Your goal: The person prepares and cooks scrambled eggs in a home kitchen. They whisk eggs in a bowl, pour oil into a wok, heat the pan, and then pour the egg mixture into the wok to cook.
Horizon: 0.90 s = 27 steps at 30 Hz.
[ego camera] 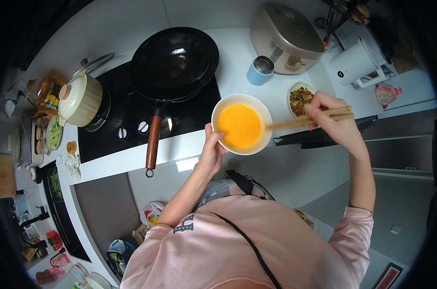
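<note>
My left hand (213,150) grips the lower left rim of a white bowl (265,135), its thumb on the inner wall. Yellow-orange beaten egg (239,125) lies in the bowl. In my right hand (328,117) is a pair of wooden chopsticks (294,122), blurred, their tips at the bowl's right rim. Behind that hand a dish of chopped food with red and green pieces (300,99) stands on the counter. A black wok (175,65) with a wooden handle sits on the hob, left of the bowl, and its inside looks dark and shiny.
Left on the black hob (106,144) stands a cream lidded pot (82,101), beside a plate of green vegetable pieces (54,133). At the back are a blue flask (260,71), a rice cooker (289,39) and a white electric kettle (357,63). A sink with a black faucet (38,216) is far left.
</note>
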Each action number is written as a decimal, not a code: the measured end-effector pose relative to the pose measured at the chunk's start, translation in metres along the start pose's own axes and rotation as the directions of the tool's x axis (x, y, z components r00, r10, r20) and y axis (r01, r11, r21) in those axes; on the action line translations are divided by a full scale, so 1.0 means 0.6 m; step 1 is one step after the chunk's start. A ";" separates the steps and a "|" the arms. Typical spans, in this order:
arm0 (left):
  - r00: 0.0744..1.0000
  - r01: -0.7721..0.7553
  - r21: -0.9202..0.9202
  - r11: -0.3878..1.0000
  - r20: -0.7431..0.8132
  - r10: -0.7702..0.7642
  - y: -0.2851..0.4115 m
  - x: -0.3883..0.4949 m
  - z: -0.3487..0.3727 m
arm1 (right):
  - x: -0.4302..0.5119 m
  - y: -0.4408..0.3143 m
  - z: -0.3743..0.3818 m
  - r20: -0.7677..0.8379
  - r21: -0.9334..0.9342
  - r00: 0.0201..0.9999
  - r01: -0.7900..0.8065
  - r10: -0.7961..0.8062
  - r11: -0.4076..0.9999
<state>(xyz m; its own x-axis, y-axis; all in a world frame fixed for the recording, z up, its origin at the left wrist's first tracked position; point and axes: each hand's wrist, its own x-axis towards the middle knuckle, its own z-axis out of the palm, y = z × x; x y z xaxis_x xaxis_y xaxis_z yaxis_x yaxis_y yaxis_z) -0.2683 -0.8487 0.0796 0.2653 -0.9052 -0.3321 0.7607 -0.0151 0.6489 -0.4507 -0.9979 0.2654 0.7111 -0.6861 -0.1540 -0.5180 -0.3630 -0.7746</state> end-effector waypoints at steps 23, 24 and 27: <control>1.000 -0.015 -0.055 0.998 -0.026 0.014 0.011 0.005 -0.007 | -0.027 0.057 -0.034 -0.171 0.200 0.985 0.056 -0.021 0.978; 0.999 -0.018 -0.065 0.998 -0.040 0.015 0.011 0.006 -0.006 | -0.027 0.059 -0.035 -0.158 0.194 0.987 0.036 -0.005 0.980; 0.999 -0.047 -0.062 0.997 -0.018 0.046 0.018 0.006 -0.006 | -0.029 0.071 -0.037 -0.213 0.232 0.976 0.094 -0.044 0.968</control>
<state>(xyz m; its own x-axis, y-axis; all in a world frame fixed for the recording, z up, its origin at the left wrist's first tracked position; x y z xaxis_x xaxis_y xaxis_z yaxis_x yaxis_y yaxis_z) -0.2570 -0.8507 0.0826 0.3106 -0.8972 -0.3140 0.7825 0.0538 0.6203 -0.4957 -1.0156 0.2488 0.6157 -0.7879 0.0143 -0.3241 -0.2697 -0.9068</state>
